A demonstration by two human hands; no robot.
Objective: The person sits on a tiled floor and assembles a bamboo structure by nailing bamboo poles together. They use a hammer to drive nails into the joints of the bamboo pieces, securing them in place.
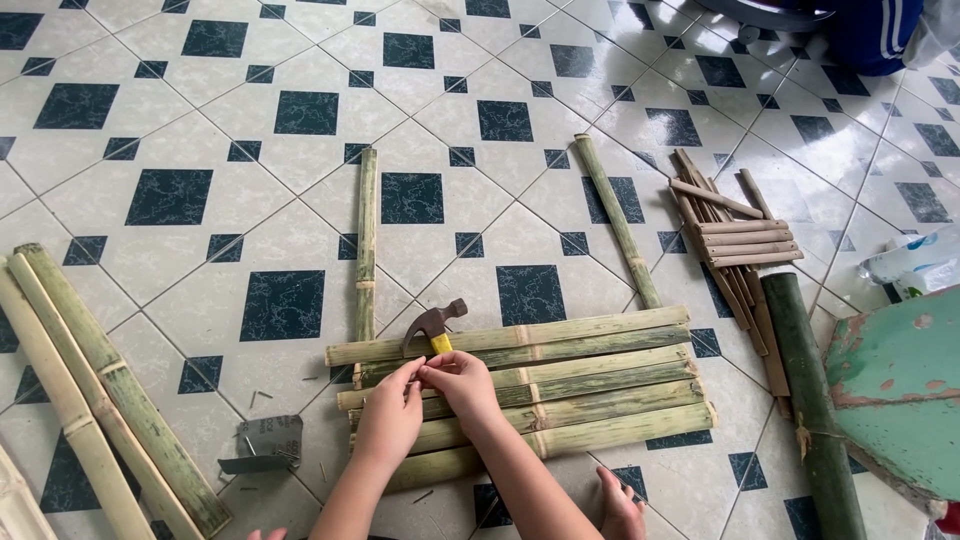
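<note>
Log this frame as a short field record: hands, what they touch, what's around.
left hand: fingertips pinched against the right hand's, over the bamboo panel
right hand: fingertips meet the left's; whatever is pinched is too small to tell
hammer: lies on the panel's top edge, just above the hands, untouched
panel: split bamboo slats side by side across two bamboo rails
left of panel: bamboo poles; small grey box with loose nails
right: short slat pile; dark green pole; green board
floor: tiled
</note>
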